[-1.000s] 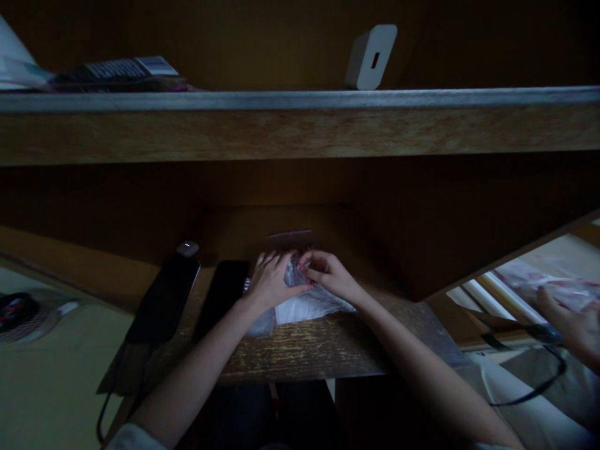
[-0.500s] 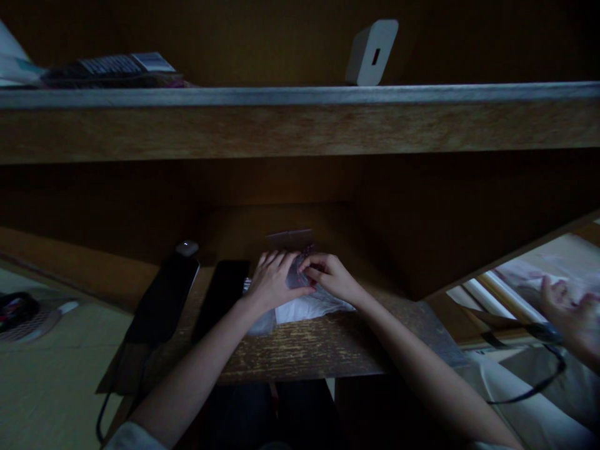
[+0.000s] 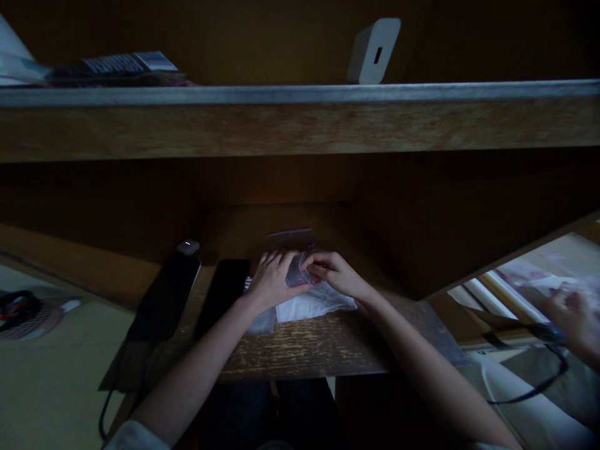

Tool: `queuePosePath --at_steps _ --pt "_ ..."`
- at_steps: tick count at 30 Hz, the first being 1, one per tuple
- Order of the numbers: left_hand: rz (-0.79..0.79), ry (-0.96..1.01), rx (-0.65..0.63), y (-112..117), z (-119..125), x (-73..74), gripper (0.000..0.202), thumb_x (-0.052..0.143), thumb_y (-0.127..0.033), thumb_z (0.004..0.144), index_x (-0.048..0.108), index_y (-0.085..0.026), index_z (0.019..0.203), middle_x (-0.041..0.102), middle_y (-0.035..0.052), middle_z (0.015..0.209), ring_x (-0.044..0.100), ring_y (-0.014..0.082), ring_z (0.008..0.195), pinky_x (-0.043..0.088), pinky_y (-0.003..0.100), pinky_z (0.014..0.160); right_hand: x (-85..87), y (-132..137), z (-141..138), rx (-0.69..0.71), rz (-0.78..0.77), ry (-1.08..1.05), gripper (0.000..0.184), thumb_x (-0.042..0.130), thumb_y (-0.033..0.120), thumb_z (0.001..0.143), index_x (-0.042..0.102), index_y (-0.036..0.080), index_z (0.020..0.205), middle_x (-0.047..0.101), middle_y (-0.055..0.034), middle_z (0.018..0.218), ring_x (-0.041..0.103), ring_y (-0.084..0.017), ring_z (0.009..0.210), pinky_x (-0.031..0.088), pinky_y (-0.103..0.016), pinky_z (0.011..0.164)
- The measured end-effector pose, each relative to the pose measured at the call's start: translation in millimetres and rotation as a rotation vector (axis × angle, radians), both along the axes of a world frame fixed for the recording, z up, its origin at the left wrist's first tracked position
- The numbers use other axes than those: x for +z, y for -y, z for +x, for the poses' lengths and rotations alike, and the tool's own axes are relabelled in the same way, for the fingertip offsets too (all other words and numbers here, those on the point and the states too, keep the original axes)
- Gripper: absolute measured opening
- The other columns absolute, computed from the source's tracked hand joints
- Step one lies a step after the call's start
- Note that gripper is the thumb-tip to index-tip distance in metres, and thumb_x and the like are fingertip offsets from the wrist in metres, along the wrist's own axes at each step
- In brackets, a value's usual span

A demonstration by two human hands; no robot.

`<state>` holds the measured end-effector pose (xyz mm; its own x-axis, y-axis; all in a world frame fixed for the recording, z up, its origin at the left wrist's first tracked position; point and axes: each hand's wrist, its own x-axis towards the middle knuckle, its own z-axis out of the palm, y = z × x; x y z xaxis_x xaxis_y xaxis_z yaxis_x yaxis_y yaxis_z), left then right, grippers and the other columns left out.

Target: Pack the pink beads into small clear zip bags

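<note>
Both my hands are at the middle of a dark wooden desk [image 3: 304,350], gripping a crumpled transparent plastic bag [image 3: 297,275]. My left hand [image 3: 276,281] presses over the bag's left side. My right hand [image 3: 334,274] pinches its upper right part between fingers and thumb. Below my hands lies a white packet or cloth in plastic [image 3: 314,308]. Its contents are hidden by the wrinkled film and my fingers. A black smartphone [image 3: 222,299] lies just left of my left hand.
A second black phone [image 3: 164,297] with a cable lies further left, beside a small white device [image 3: 188,247]. A wooden shelf [image 3: 300,122] spans overhead, holding a white box [image 3: 374,51] and papers. At lower right, another person's hand [image 3: 574,322] works over pale material.
My fingers have shifted slightly on the plastic bag, with my right hand moving a little right. The other person's hand has moved a little right. The view has tilted slightly.
</note>
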<state>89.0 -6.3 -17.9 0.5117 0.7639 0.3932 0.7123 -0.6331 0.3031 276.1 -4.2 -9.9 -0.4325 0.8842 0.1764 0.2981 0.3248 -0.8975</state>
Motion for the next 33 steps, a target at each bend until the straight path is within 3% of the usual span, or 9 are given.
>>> queuePosePath --at_steps 6,12,18,20,22,24,28,33 --pt "-0.019 -0.008 0.002 -0.2 -0.3 -0.1 0.051 0.060 -0.057 0.074 0.049 -0.021 0.108 0.060 0.0072 0.102 0.056 0.0268 0.098 0.041 0.043 0.085 -1.6 0.6 -0.4 0.064 0.114 0.052 0.028 0.048 0.013 0.080 0.071 0.023 0.093 0.066 -0.0053 0.093 0.059 -0.020 0.085 0.047 -0.037 0.081" --pt "-0.035 0.008 -0.022 -1.9 -0.7 -3.8 0.060 0.060 -0.059 0.074 0.045 -0.020 0.117 0.060 0.0097 0.109 0.056 0.0278 0.103 0.043 0.043 0.087 -1.5 2.7 -0.3 0.076 0.107 -0.011 0.033 0.050 0.014 0.079 0.069 0.027 0.102 0.067 -0.0033 0.107 0.058 -0.023 0.104 0.040 -0.045 0.097" --pt "-0.106 0.012 -0.015 -2.7 -1.4 -6.2 0.056 0.060 -0.058 0.075 0.044 -0.022 0.116 0.063 0.0075 0.106 0.061 0.0264 0.097 0.048 0.039 0.080 12.2 3.7 7.9 0.121 0.035 -0.009 0.024 0.054 0.027 0.084 0.067 0.022 0.104 0.067 -0.0050 0.101 0.061 -0.020 0.090 0.047 -0.037 0.084" --pt "-0.106 0.007 0.005 -3.4 -2.0 -7.5 0.058 0.060 -0.060 0.074 0.044 -0.022 0.116 0.063 0.0082 0.105 0.062 0.0273 0.096 0.048 0.039 0.079 16.7 2.1 17.4 0.068 -0.009 -0.019 0.026 0.052 0.033 0.086 0.065 0.021 0.105 0.067 -0.0053 0.099 0.061 -0.018 0.080 0.049 -0.032 0.074" --pt "-0.113 -0.001 0.010 -4.0 -2.6 -8.6 0.063 0.059 -0.062 0.073 0.041 -0.022 0.119 0.063 0.0097 0.108 0.062 0.0285 0.097 0.048 0.040 0.079 18.5 -1.7 30.5 -0.017 0.037 -0.001 0.026 0.052 0.034 0.086 0.064 0.020 0.104 0.066 -0.0060 0.100 0.061 -0.018 0.084 0.048 -0.031 0.075" --pt "-0.122 -0.011 0.004 -4.1 -3.1 -8.8 0.069 0.058 -0.064 0.072 0.038 -0.020 0.121 0.061 0.0119 0.114 0.062 0.0299 0.098 0.049 0.041 0.080 17.4 -6.9 44.5 -0.087 0.090 0.092 0.024 0.053 0.033 0.086 0.064 0.020 0.102 0.066 -0.0059 0.097 0.061 -0.019 0.084 0.046 -0.031 0.075" --pt "-0.153 -0.061 0.003 -2.2 -3.2 -4.8 0.073 0.059 -0.065 0.071 0.037 -0.018 0.122 0.060 0.0142 0.115 0.061 0.0321 0.101 0.048 0.042 0.081 10.0 -15.5 64.6 -0.076 0.138 0.394 0.018 0.053 0.030 0.084 0.068 0.021 0.092 0.068 -0.0044 0.087 0.059 -0.017 0.073 0.042 -0.027 0.067" --pt "-0.209 -0.105 0.008 -0.9 -4.1 2.4 0.071 0.053 -0.065 0.075 0.036 -0.017 0.124 0.060 0.0147 0.113 0.059 0.0325 0.104 0.047 0.042 0.082 3.2 -17.8 70.9 -0.041 0.039 0.629 0.017 0.054 0.029 0.082 0.068 0.019 0.083 0.067 -0.0042 0.078 0.055 -0.014 0.063 0.036 -0.024 0.057"
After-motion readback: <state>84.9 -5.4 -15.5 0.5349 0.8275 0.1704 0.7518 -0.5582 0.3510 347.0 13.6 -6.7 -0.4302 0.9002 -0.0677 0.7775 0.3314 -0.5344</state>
